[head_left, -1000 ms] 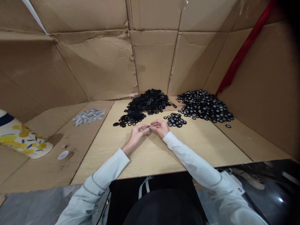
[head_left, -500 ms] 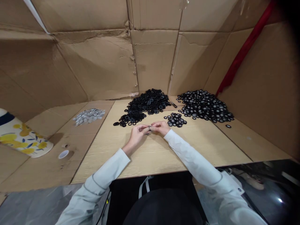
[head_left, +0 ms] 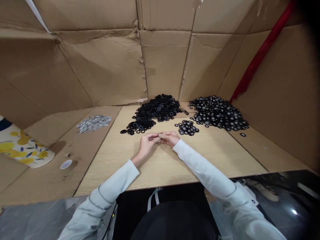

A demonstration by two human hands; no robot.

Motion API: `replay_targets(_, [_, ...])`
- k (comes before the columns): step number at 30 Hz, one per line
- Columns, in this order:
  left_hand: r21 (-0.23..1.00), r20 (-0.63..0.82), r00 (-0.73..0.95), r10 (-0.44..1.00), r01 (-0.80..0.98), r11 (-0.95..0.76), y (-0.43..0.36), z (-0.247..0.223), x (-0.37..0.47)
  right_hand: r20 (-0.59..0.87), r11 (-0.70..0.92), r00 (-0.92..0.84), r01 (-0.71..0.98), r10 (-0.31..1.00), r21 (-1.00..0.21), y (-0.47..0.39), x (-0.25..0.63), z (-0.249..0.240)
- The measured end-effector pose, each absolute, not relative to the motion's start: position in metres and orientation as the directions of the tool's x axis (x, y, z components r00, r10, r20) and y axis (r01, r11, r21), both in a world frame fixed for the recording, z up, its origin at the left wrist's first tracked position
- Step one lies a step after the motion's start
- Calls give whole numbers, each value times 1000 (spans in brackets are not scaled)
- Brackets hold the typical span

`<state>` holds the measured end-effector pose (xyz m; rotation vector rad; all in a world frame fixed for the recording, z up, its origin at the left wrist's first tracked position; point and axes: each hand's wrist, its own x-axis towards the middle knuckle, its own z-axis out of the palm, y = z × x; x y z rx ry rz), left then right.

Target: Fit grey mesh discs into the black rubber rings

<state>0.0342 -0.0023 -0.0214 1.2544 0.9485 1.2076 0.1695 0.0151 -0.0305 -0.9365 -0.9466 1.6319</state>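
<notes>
in the head view, the left hand [head_left: 147,143] and the right hand [head_left: 171,138] meet above the middle of the pale wooden surface [head_left: 175,170], fingers drawn in to a close pinch with very little opening. between the fingertips they hold a small dark piece [head_left: 159,135], mostly hidden, so its exact shape cannot be told. taking the hands as the centre of the clock, a big pile of black rings [head_left: 160,108] lies at twelve o'clock, its looser edge spreading towards eleven. a small heap of black rings with grey middles [head_left: 188,128] sits near the right hand, between two and three o'clock, and a much larger heap of the same kind [head_left: 217,113] lies farther out at two. a single pale-centred ring [head_left: 243,135] lies apart at three. a small slim tool [head_left: 185,112] rests between one and two, just beside the black pile. grey discs [head_left: 93,124] are heaped between nine and ten, on cardboard. a white roll [head_left: 66,164] lies between eight and nine, and a lemon-patterned container [head_left: 27,146] is at nine, tilted in the view. cardboard walls [head_left: 105,66] stand around the back and sides, with red cloth [head_left: 260,56] towards two o'clock.
</notes>
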Motion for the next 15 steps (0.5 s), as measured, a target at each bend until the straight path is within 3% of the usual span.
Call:
replay_targets(9, [979,50,163,985,-205,-16,-3,-18,37,-98,-149,-173,-316,980,-937,20,169,-37])
replay_targets(15, [960,94,70,993,-270,-72,0,-16,43,169,169,78,12,982,-986,25,171,-35])
